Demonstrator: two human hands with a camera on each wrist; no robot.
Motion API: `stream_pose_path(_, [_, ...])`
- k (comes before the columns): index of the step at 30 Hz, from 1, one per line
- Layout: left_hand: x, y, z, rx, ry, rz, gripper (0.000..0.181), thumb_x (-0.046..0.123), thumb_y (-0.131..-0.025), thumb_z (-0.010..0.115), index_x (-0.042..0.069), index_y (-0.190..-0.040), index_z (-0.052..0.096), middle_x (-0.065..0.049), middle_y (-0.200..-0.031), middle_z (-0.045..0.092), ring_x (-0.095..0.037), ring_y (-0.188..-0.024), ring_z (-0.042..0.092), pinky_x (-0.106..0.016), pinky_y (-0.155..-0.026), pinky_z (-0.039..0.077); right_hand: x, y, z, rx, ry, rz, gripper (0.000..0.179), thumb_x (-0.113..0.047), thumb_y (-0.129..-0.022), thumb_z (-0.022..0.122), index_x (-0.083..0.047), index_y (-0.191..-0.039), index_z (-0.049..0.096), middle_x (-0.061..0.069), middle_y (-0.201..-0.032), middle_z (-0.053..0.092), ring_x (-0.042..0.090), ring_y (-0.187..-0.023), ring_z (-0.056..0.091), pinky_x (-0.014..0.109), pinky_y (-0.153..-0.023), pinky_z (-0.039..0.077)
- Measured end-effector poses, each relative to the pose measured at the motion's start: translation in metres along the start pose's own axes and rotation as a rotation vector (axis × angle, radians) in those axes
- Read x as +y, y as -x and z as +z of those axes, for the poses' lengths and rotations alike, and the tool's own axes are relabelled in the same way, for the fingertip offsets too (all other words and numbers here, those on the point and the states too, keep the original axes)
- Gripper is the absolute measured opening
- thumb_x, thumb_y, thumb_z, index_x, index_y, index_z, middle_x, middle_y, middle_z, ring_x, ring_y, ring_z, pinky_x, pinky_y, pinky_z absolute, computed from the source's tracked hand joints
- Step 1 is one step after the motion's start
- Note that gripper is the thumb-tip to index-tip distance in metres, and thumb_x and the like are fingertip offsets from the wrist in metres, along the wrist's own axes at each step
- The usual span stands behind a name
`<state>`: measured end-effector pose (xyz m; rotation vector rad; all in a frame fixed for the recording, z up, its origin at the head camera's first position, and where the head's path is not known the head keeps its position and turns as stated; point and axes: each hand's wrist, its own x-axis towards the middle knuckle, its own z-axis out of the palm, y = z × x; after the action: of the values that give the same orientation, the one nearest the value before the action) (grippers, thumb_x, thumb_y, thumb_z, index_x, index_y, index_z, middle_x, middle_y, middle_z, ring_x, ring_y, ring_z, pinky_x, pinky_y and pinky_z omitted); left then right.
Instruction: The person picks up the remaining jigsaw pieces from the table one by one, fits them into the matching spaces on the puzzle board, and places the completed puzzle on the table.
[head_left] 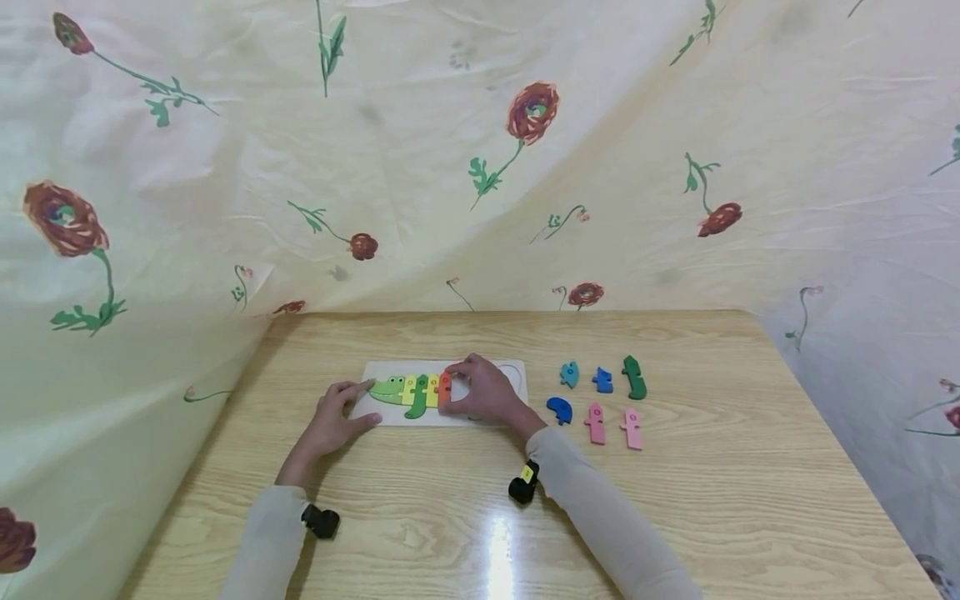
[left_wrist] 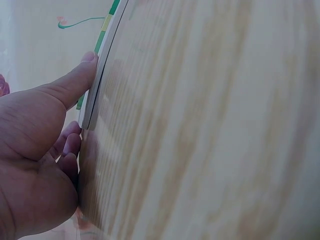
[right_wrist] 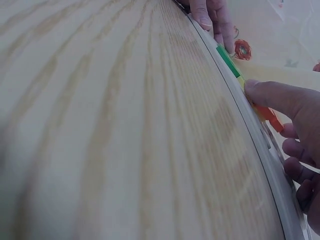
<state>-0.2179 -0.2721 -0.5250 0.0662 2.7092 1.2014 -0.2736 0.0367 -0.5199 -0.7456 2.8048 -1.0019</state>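
Observation:
A white wooden crocodile puzzle board [head_left: 392, 418] lies on the table with a green head piece [head_left: 387, 390], yellow pieces and a green leg piece [head_left: 416, 406] in it. My left hand [head_left: 335, 417] is at the board's left end, index finger by the crocodile's snout and thumb against the near edge; in the left wrist view the thumb [left_wrist: 82, 80] presses that edge. With thumb and fingers, my right hand [head_left: 487, 392] pinches an orange-red puzzle piece [head_left: 445, 388] beside the yellow one. This piece stands tilted up from the board in the right wrist view.
Right of the board lie loose pieces: light blue [head_left: 569, 374], blue [head_left: 603, 380], dark green [head_left: 634, 377], dark blue [head_left: 559, 410] and two pink ones [head_left: 596, 423]. A flowered cloth [head_left: 420, 150] hangs behind and beside the wooden table [head_left: 420, 517].

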Motion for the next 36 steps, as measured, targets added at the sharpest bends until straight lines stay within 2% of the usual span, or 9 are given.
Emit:
stream_pose_path(9, [0.004, 0.002, 0.0, 0.006, -0.004, -0.002, 0.071, 0.033, -0.093, 0.077, 0.016, -0.155, 0.046, -0.024, -0.155, 0.03, -0.047, -0.141, 0.027, -0.067, -0.113, 0.029, -0.001, -0.002, 0.0, -0.032, 0.033, 0.026, 0.071, -0.049, -0.076, 0.089, -0.012, -0.133, 0.069, 0.003, -0.109, 0.059, 0.016, -0.09, 0.052, 0.032, -0.079, 0.049])
stream_pose_path(17, [0.006, 0.002, 0.0, 0.014, -0.012, 0.002, 0.071, 0.032, -0.093, 0.077, 0.016, -0.154, 0.047, -0.024, -0.154, 0.031, -0.046, -0.139, 0.028, -0.067, -0.113, 0.03, 0.002, -0.004, 0.0, -0.061, 0.052, 0.023, 0.069, -0.05, -0.077, 0.088, -0.014, -0.133, 0.07, 0.004, -0.109, 0.06, 0.016, -0.088, 0.051, 0.03, -0.074, 0.046])
stream_pose_path(21, [0.004, 0.002, -0.001, 0.015, -0.012, 0.005, 0.071, 0.033, -0.093, 0.077, 0.016, -0.154, 0.047, -0.024, -0.154, 0.031, -0.046, -0.139, 0.029, -0.067, -0.112, 0.03, 0.003, -0.005, 0.0, -0.065, 0.056, 0.01, 0.071, -0.052, -0.077, 0.087, -0.013, -0.133, 0.069, 0.005, -0.112, 0.062, 0.016, -0.091, 0.054, 0.032, -0.079, 0.048])
stream_pose_path(25, [0.004, 0.002, 0.0, 0.014, 0.001, -0.001, 0.071, 0.031, -0.092, 0.078, 0.017, -0.154, 0.047, -0.023, -0.155, 0.031, -0.045, -0.139, 0.029, -0.066, -0.113, 0.029, 0.005, -0.004, -0.003, -0.047, -0.018, 0.01, 0.069, -0.051, -0.078, 0.087, -0.013, -0.133, 0.069, 0.004, -0.112, 0.063, 0.016, -0.095, 0.056, 0.034, -0.083, 0.05])
stream_pose_path(30, [0.004, 0.002, 0.001, 0.009, -0.002, -0.004, 0.071, 0.032, -0.093, 0.077, 0.016, -0.154, 0.047, -0.024, -0.155, 0.031, -0.046, -0.14, 0.028, -0.067, -0.114, 0.028, 0.007, 0.0, -0.01, -0.018, -0.125, -0.013, 0.06, -0.046, -0.079, 0.087, -0.014, -0.128, 0.072, -0.001, -0.106, 0.062, 0.015, -0.09, 0.055, 0.031, -0.078, 0.05])
stream_pose_path(36, [0.002, 0.002, 0.001, 0.007, -0.012, 0.008, 0.07, 0.033, -0.093, 0.077, 0.016, -0.154, 0.047, -0.025, -0.154, 0.031, -0.047, -0.138, 0.028, -0.068, -0.112, 0.029, 0.005, 0.007, -0.025, -0.016, -0.152, -0.07, 0.057, -0.041, -0.084, 0.085, -0.011, -0.131, 0.07, 0.003, -0.109, 0.065, 0.015, -0.092, 0.056, 0.031, -0.079, 0.049])
